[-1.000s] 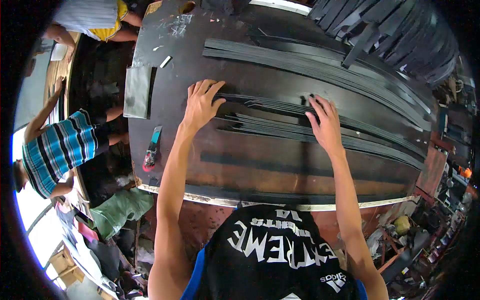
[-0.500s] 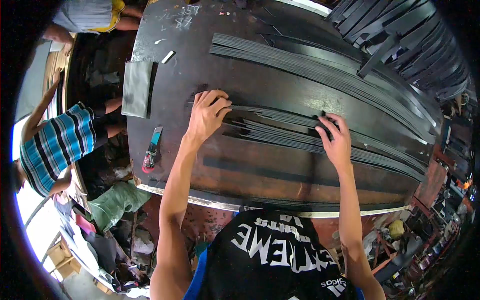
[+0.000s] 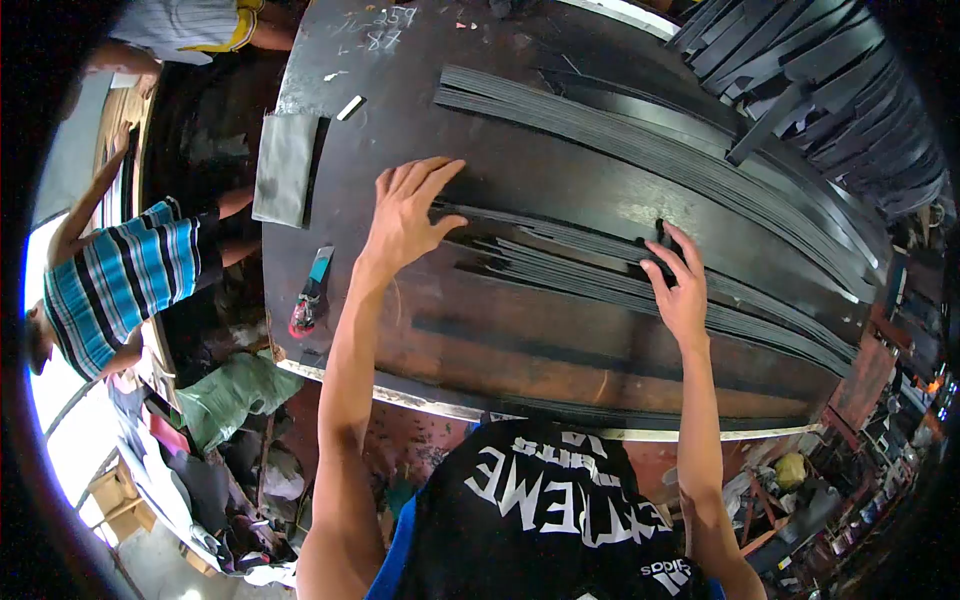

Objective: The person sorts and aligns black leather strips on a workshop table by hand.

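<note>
A bundle of long thin black strips (image 3: 590, 275) lies across the dark worktable (image 3: 560, 350) in front of me. My left hand (image 3: 405, 215) rests flat, fingers spread, at the left ends of these strips. My right hand (image 3: 678, 280) presses its fingertips down on the strips further right, fingers apart. Neither hand is closed around anything. A second, larger bundle of black strips (image 3: 620, 130) lies farther back on the table.
A utility knife (image 3: 308, 295) with a red and teal handle lies near the table's left edge. A grey folded sheet (image 3: 284, 168) and a chalk stick (image 3: 350, 107) lie at the back left. Black strips (image 3: 810, 70) hang at upper right. Two people (image 3: 110, 280) work at left.
My left hand has opened from curled fingers to a flat spread at the strip ends. My right hand has shifted slightly right along the strips. The view has tilted a little.
</note>
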`<act>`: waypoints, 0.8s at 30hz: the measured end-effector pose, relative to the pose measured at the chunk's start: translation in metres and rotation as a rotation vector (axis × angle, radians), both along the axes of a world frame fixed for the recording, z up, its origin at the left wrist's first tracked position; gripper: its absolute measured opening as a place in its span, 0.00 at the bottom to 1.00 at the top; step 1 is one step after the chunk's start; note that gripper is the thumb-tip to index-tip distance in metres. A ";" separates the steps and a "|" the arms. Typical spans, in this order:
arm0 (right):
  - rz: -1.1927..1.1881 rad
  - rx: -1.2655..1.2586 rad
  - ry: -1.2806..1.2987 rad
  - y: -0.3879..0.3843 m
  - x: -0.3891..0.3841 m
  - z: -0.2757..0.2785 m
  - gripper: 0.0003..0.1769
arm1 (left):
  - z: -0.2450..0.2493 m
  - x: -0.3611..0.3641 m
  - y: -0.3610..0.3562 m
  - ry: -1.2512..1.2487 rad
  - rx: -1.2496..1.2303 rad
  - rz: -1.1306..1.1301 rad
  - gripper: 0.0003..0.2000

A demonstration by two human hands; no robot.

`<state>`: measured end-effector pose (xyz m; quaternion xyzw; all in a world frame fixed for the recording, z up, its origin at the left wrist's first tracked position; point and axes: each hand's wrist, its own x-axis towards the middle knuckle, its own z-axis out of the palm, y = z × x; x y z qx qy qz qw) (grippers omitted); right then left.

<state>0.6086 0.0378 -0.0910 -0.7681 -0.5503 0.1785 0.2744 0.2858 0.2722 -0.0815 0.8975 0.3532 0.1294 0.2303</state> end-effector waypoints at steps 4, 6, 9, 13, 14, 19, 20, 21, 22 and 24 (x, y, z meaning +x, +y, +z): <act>0.026 -0.013 -0.033 0.002 0.001 0.003 0.17 | -0.008 0.014 0.002 0.059 -0.001 -0.057 0.30; 0.048 0.019 -0.073 0.005 0.001 0.005 0.18 | -0.003 0.020 0.008 0.124 -0.066 -0.076 0.27; 0.031 -0.012 0.014 0.008 0.002 0.010 0.21 | -0.005 0.025 0.017 0.171 -0.166 -0.094 0.18; 0.048 -0.017 0.019 0.011 0.004 0.015 0.22 | -0.007 0.030 0.028 0.131 -0.296 -0.151 0.16; 0.038 -0.011 0.011 0.012 0.005 0.014 0.22 | -0.007 0.031 0.030 0.116 -0.350 -0.161 0.16; 0.005 -0.071 0.121 0.019 0.016 0.008 0.18 | 0.010 0.037 0.029 0.166 -0.405 -0.144 0.16; 0.056 0.004 0.045 0.020 0.018 0.007 0.16 | 0.007 0.036 0.029 0.078 -0.385 -0.147 0.17; 0.040 0.010 0.035 0.022 0.021 0.005 0.16 | 0.007 0.036 0.030 -0.008 -0.366 -0.150 0.17; 0.073 -0.006 0.013 0.023 0.024 0.002 0.14 | 0.013 0.038 0.031 0.067 -0.403 -0.135 0.20; 0.134 -0.006 0.014 0.026 0.034 -0.005 0.12 | 0.006 0.038 0.038 0.114 -0.318 -0.191 0.20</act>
